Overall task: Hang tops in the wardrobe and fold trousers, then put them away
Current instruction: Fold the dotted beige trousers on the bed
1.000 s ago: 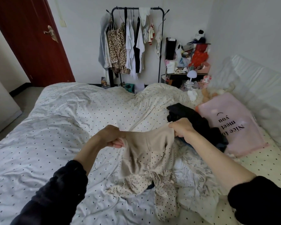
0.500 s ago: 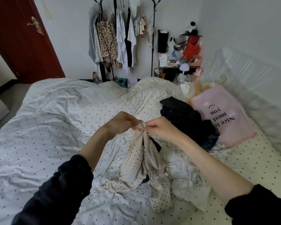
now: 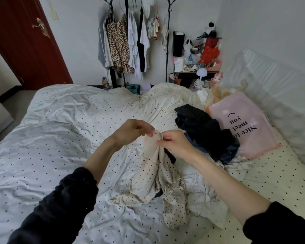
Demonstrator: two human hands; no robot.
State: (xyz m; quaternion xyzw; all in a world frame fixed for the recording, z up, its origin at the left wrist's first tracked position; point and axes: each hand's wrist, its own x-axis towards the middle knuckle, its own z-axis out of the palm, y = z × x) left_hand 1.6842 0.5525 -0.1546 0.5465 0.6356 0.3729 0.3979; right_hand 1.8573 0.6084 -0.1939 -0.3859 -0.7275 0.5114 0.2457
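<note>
Cream dotted trousers (image 3: 155, 176) hang doubled over above the bed (image 3: 51, 138), their legs trailing onto the cover. My left hand (image 3: 130, 131) and my right hand (image 3: 174, 143) meet at the top of the garment, and each pinches the gathered waistband between thumb and fingers. A heap of dark clothes (image 3: 202, 131) lies on the bed to the right of my hands. A white crumpled garment (image 3: 206, 194) lies under and beside the trousers.
A black clothes rail (image 3: 166, 41) with several hung tops, one leopard print (image 3: 119, 48), stands against the far wall. A cluttered side table (image 3: 194, 67) sits at its right. A pink pillow (image 3: 241, 124) lies by the headboard. A red door (image 3: 25, 41) is at left.
My hands came together from a spread hold, bringing the two ends of the waistband together so the trousers now hang folded lengthwise. The view moved slightly closer.
</note>
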